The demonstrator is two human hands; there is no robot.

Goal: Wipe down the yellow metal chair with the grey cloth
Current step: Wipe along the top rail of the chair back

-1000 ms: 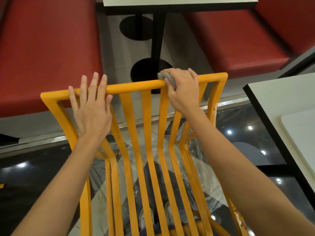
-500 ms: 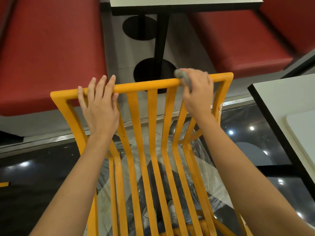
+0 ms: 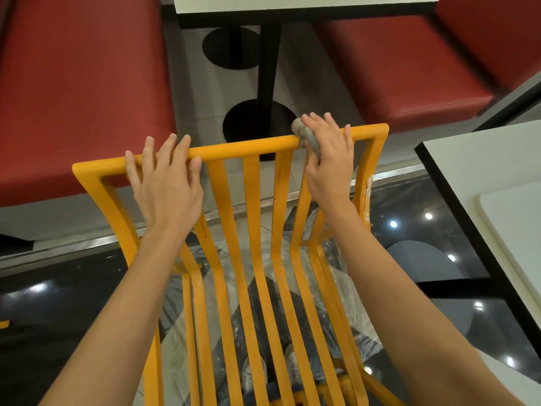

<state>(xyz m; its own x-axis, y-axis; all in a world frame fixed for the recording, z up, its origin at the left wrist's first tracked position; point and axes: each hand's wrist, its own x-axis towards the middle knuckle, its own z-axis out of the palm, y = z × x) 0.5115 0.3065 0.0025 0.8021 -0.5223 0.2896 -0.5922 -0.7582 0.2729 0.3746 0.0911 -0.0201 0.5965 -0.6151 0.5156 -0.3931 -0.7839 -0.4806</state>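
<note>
Yellow metal chair (image 3: 254, 218), seen from behind and above, its slatted back filling the centre of the view. Its top rail (image 3: 243, 146) runs from lower left to upper right. The grey cloth (image 3: 304, 135) is bunched on the rail's right part, under the right hand (image 3: 328, 159). That hand's fingers lie over the rail nearly straight, and its thumb presses the cloth against the rail's near face; most of the cloth is hidden beneath the palm. The left hand (image 3: 167, 183) rests on the rail's left part, fingers spread and lightly bent over the top edge, holding nothing.

Risks, as judged: the small wad of cloth may slip from under the fairly flat right hand and drop between the slats. The light frame may tip or slide if the left hand's loose hold gives way under a firm stroke. The slats and side posts may go unwiped if work stays on the rail.

Compared with half a second ago, the right hand's fingers are flatter and reach further over the rail. The left thumb now sits nearer the rail.

Behind stand red bench seats (image 3: 85, 92) and a table post (image 3: 268, 68); a white table (image 3: 480, 183) lies at right.
</note>
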